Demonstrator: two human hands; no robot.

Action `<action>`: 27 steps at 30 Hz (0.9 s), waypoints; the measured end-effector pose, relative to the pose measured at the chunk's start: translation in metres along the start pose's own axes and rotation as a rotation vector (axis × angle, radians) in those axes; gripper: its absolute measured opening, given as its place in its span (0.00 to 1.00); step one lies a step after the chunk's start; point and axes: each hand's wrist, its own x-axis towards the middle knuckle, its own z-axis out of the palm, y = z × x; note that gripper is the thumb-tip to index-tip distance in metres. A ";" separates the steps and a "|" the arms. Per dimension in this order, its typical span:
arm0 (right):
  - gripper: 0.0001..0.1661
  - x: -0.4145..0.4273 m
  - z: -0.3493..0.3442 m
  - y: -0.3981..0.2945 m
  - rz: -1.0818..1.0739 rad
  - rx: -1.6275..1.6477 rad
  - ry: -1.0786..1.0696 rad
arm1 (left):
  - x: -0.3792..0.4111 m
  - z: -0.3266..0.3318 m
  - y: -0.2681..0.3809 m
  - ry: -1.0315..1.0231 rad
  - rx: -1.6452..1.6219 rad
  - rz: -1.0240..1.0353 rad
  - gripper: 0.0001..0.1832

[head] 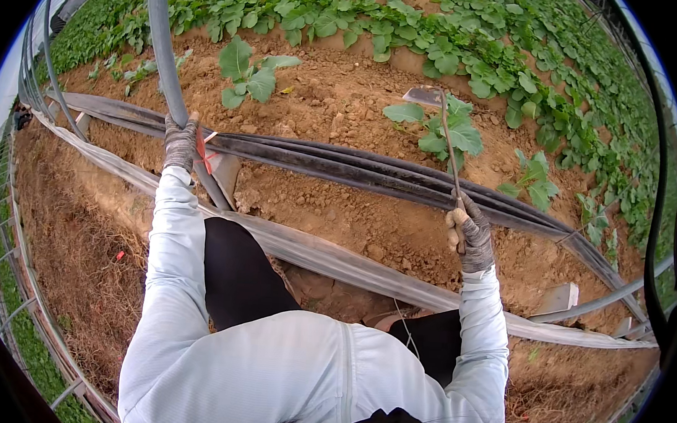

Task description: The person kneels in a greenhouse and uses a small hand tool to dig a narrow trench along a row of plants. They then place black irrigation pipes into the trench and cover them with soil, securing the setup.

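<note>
My left hand (181,143), in a grey work glove, is closed around a grey metal greenhouse pole (165,59). My right hand (471,230), gloved too, grips the handle of a hand hoe (449,131). The hoe's thin shaft points away from me, and its flat metal blade (422,96) is at the soil just behind a young leafy plant (460,132). Part of the handle is hidden in my fist. Another young plant (253,80) grows in the bare soil to the left.
Gathered black plastic sheeting (341,168) runs across in front of me, with a rolled pale film (341,263) nearer my legs. A red tie (205,155) hangs by the pole. Dense leafy rows (405,31) lie beyond. A slanting pole (609,297) stands at the right.
</note>
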 end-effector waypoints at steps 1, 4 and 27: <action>0.29 0.000 0.003 -0.001 -0.013 -0.029 -0.002 | 0.000 -0.001 -0.001 0.026 -0.026 0.025 0.28; 0.29 0.009 0.008 0.000 -0.056 -0.087 -0.028 | 0.002 0.002 -0.004 0.073 -0.049 0.023 0.27; 0.22 0.277 0.045 0.058 -0.292 -1.212 0.491 | 0.012 0.035 0.074 0.521 0.213 -0.117 0.21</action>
